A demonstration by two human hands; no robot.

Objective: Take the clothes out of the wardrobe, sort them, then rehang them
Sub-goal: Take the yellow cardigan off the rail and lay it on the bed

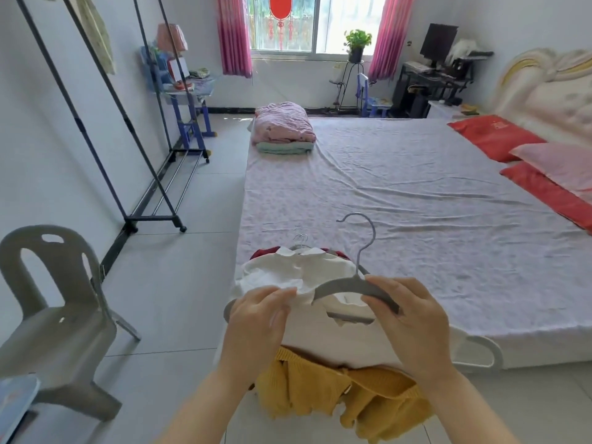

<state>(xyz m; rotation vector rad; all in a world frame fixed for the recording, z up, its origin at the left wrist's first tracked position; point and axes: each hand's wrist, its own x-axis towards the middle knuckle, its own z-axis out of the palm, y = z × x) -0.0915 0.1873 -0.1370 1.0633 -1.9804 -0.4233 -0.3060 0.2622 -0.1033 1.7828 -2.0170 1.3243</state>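
Head view, 1 camera.

- Bed (416, 187) with a pale floral sheet fills the middle and right of the room. Clothes pile sits on its near left corner.
- Top of pile: white collared garment (288, 267), lying flat. A red garment (262, 253) shows just beneath it at the far edge; thin wire hooks (299, 240) stick out beyond the collar.
- Grey hanger (339, 288) held above the white garment, hook pointing up and away.
- Right hand (413, 322): grip clamped on the hanger's right arm, thumb on top, fingers curled under.
- Left hand (256, 318): fingertips pinch a fold of the white garment right at the hanger's left end.
- Yellow knit garment (320, 389) hangs over the bed's near edge, below both hands.
- White hanger (477, 347) rests at the bed's near edge, right of the hands.
- Clothes rack (150, 217) stands against the left wall, well apart from the pile; 1 pale garment (96, 30) hangs at its top.
- Grey plastic chair (57, 315) on the floor, left.
- Folded quilts (282, 126), pink on green, at the bed's far left corner.
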